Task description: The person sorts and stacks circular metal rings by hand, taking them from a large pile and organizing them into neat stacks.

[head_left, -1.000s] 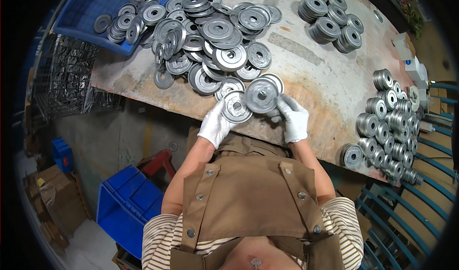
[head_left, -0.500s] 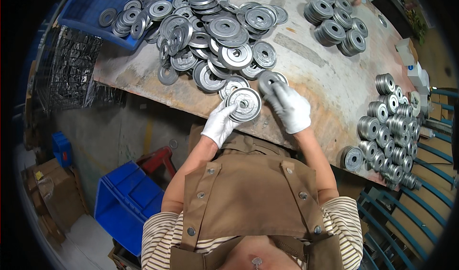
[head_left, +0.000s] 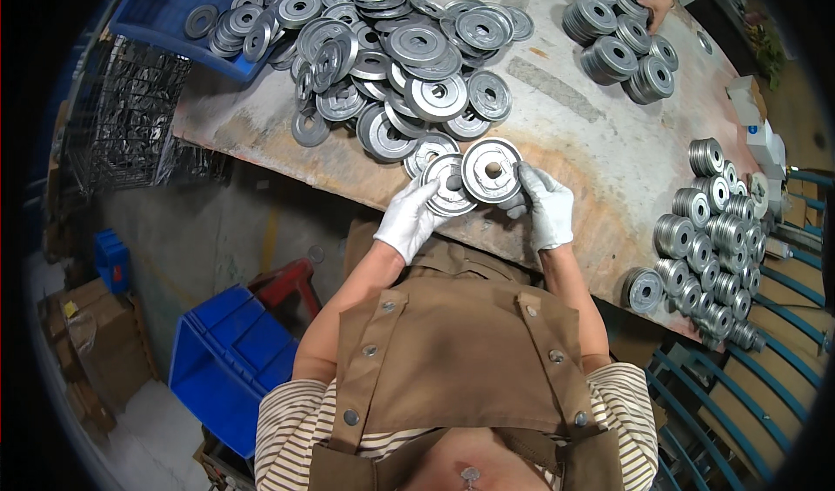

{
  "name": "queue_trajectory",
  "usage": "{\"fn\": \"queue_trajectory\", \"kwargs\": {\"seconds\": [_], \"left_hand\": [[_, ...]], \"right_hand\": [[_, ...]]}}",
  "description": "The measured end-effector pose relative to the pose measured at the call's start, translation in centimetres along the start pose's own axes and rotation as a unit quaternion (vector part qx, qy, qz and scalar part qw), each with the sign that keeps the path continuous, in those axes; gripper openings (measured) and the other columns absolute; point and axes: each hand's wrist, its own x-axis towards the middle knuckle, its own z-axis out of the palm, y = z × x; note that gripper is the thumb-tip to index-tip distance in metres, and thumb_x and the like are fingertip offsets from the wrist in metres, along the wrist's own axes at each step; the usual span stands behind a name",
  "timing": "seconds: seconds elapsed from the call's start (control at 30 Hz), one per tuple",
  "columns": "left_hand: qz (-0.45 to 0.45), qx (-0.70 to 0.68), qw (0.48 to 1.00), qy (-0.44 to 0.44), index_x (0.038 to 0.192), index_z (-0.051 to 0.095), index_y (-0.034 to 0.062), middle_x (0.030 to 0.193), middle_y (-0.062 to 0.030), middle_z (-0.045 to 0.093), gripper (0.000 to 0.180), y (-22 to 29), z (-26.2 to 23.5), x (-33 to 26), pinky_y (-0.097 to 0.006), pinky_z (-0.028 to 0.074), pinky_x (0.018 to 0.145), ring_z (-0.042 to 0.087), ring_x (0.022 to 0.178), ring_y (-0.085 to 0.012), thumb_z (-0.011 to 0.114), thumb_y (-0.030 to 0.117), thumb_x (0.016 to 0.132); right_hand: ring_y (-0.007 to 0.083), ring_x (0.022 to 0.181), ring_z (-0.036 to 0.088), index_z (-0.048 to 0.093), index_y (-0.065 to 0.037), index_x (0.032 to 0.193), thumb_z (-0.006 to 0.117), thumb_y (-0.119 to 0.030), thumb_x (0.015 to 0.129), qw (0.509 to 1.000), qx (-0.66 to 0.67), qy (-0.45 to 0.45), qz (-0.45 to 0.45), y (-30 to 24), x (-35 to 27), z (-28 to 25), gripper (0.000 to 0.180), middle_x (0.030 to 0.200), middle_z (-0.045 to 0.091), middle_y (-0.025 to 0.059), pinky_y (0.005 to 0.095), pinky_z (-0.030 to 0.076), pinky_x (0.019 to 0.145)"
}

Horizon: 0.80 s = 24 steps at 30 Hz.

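Observation:
My left hand [head_left: 410,219], in a white glove, is closed on the rim of a grey metal disc [head_left: 445,197] with a centre hole. Whether more discs lie beneath that one I cannot tell. Gloved in white too, my right hand [head_left: 548,206] grips a second metal disc [head_left: 480,187] by its right edge, thumb on top and darkened fingertips below. This disc partly overlaps the left one, over the table's near edge. Just beyond both hands spreads a loose pile of similar discs [head_left: 421,46].
A blue bin [head_left: 165,13] with discs stands at the far left of the worktable [head_left: 557,156]. Stacked discs [head_left: 600,56] sit far right, beside another person's hand [head_left: 658,6]. More stacks [head_left: 696,239] line the right edge. Below left are a blue crate [head_left: 230,352] and a red stool [head_left: 287,287].
My right hand has drawn a disc from the pile side toward the left hand's disc, and the two now overlap. The other person's hand has come further into view by the far stacks.

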Motion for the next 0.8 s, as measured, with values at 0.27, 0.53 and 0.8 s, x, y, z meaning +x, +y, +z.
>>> {"fn": "queue_trajectory", "kwargs": {"seconds": [0.27, 0.53, 0.8], "left_hand": [[0.01, 0.024, 1.0, 0.016, 0.142, 0.035, 0.0023, 0.136, -0.0131, 0.051, 0.045, 0.0, -0.1, -0.1, -0.052, 0.047, 0.102, 0.056, 0.121, -0.0288, 0.045, 0.005, 0.099], [0.006, 0.023, 0.999, 0.023, 0.142, 0.036, 0.0026, 0.135, -0.0128, 0.053, 0.044, 0.1, -0.7, 0.0, -0.051, 0.047, 0.101, 0.057, 0.12, -0.0287, 0.046, 0.006, 0.099], [0.01, 0.012, 1.0, 0.02, 0.14, 0.039, 0.0012, 0.132, -0.0129, 0.055, 0.042, 0.0, -0.8, 0.1, -0.049, 0.05, 0.098, 0.059, 0.117, -0.0266, 0.047, 0.007, 0.099]], "right_hand": [[0.0154, 0.057, 0.064, 0.064, 0.007, 0.109, 0.061, -0.025, 0.096, 0.999, -0.01, -0.036, 0.005, 1.3, 0.4, 0.1, 0.034, 0.078, 0.069, 0.0119, 0.0228, 0.047, 0.046], [0.0197, 0.063, 0.068, 0.061, 0.006, 0.115, 0.054, -0.042, 0.098, 0.99, 0.06, -0.105, 0.069, 1.5, 0.7, -0.8, 0.051, 0.087, 0.071, 0.0147, 0.0241, 0.049, 0.048], [0.0204, 0.062, 0.068, 0.057, 0.008, 0.121, 0.059, -0.035, 0.096, 0.988, 0.06, -0.121, 0.081, 1.1, 0.3, -0.6, 0.049, 0.086, 0.071, 0.0151, 0.0255, 0.049, 0.05]]}}
